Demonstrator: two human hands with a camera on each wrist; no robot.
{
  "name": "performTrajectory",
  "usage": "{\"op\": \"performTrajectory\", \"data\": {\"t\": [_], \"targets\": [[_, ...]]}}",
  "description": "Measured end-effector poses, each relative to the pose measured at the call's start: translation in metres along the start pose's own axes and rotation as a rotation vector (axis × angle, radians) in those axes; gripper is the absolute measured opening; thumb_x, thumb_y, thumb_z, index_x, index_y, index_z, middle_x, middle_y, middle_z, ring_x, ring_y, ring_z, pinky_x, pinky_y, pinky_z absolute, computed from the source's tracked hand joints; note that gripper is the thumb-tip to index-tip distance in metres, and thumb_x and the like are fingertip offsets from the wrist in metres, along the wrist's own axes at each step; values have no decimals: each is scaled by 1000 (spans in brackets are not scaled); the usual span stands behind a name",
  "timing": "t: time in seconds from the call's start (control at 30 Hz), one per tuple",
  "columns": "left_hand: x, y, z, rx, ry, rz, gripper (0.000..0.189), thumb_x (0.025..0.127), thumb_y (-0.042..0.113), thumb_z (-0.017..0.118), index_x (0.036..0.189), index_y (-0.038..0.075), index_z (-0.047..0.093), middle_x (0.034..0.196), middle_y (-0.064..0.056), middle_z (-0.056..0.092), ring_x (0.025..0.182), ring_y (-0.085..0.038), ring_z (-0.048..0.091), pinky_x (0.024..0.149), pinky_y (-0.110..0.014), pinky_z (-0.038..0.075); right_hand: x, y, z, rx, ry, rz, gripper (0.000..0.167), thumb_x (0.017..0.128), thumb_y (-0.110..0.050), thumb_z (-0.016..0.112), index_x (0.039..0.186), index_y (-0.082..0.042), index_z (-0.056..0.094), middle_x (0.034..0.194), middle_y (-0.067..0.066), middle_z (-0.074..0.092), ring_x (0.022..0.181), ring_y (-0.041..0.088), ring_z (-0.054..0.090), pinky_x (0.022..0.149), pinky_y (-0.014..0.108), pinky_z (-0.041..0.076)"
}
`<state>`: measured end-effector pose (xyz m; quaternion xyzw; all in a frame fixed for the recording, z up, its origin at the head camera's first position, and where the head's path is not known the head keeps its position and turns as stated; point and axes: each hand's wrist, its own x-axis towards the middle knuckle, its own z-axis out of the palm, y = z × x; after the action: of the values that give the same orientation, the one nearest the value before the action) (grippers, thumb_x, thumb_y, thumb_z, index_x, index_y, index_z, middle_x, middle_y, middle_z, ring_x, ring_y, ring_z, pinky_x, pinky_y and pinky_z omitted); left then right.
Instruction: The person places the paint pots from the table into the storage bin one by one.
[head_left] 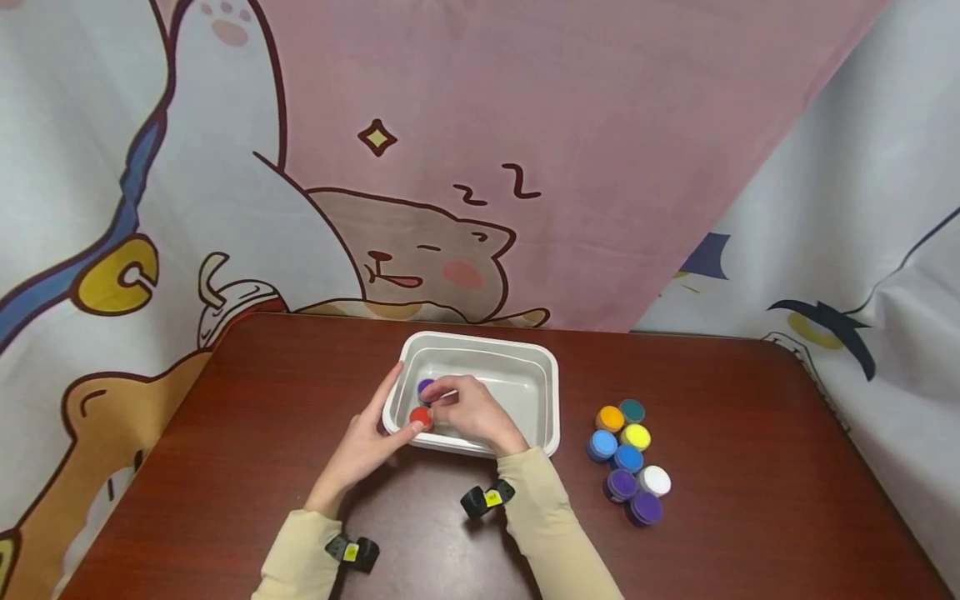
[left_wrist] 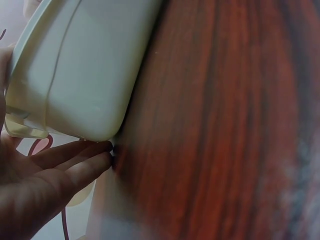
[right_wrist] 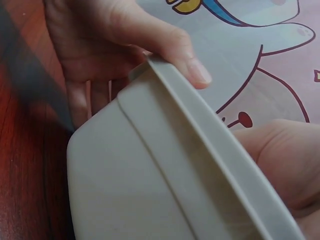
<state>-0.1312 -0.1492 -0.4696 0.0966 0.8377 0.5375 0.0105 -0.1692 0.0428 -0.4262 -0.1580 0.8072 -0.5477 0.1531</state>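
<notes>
A white plastic tub (head_left: pixel 525 352) stands on the table. My left hand (head_left: pixel 364 447) holds its near left corner, thumb over the rim and fingers along the outer wall; the left wrist view shows those fingers (left_wrist: pixel 87 162) low against the tub. Inside, my right hand (head_left: pixel 471 408) reaches to the left end, thumb and index finger pinching a small purple-lidded paint pot (head_left: pixel 424 386), which they partly cover. A red-lidded paint pot (head_left: pixel 422 417) sits just nearer, beside the left thumb tip. In the right wrist view, the tub wall hides the right fingertips.
Right of the tub, several small paint pots are grouped, among them orange (head_left: pixel 610 418), dark green (head_left: pixel 632 410), yellow (head_left: pixel 636 437), white (head_left: pixel 655 481) and purple (head_left: pixel 645 507). The brown table (head_left: pixel 720 417) ends at a printed cloth (head_left: pixel 600 167) behind.
</notes>
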Motion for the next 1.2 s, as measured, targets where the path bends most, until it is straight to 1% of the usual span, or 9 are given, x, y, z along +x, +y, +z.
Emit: {"op": "performTrajectory", "data": {"t": [0.17,0.33,0.47,0.6,0.8,1.03,1.07,1.17,1.2], "targets": [[0,-1,0,39,26,30,87,84,28,77,153,34,25,123,-21,59,82,-24,56,62,-35,45,-1,1,-2,78,6,-26,29,81,5,66,110,5,68,109,18,67,97,25,65,82,30,50],[0,0,1,34,19,9,86,84,29,77,153,35,25,118,-21,60,74,-23,56,59,-36,44,-7,-4,-7,113,20,-88,28,83,9,64,111,10,66,109,24,66,100,36,63,81,29,50],[1,1,1,45,22,11,86,84,30,76,153,36,25,126,-20,57,80,-24,55,64,-36,43,-17,-17,-16,108,34,-118,28,83,12,62,111,13,63,108,30,64,102,43,61,82,33,51],[0,1,1,47,27,5,85,84,30,76,153,35,25,131,-21,55,88,-26,54,69,-38,44,-22,-18,-23,93,59,-122,28,84,11,62,112,12,63,110,28,64,103,41,61,84,35,50],[-1,1,0,53,26,-7,86,85,32,75,154,34,24,143,-19,45,104,-28,54,83,-46,44,-26,-8,-33,64,101,-136,27,84,5,66,111,3,67,110,15,67,102,31,64,84,32,51],[-2,1,-1,41,28,-33,88,84,33,76,153,40,22,145,-18,42,82,-28,59,64,-37,47,-42,-15,-55,66,135,-145,26,86,3,67,112,1,68,108,11,67,103,31,62,87,36,50],[-2,1,-1,42,25,-31,88,84,34,76,153,40,21,146,-18,41,82,-28,59,64,-38,47,-45,-16,-59,65,144,-136,27,86,3,67,113,1,68,109,10,67,103,30,62,88,37,50],[-1,1,0,59,25,-12,89,84,35,76,153,38,21,150,-17,36,96,-30,55,74,-41,47,-54,-14,-73,60,161,-124,28,87,3,67,115,2,67,112,13,65,104,31,61,90,37,49],[-1,1,1,52,22,-14,88,84,34,76,153,39,21,149,-18,38,92,-31,58,71,-43,48,-57,-13,-77,60,165,-124,28,87,2,67,115,2,66,112,14,65,104,32,61,90,36,49]]}}
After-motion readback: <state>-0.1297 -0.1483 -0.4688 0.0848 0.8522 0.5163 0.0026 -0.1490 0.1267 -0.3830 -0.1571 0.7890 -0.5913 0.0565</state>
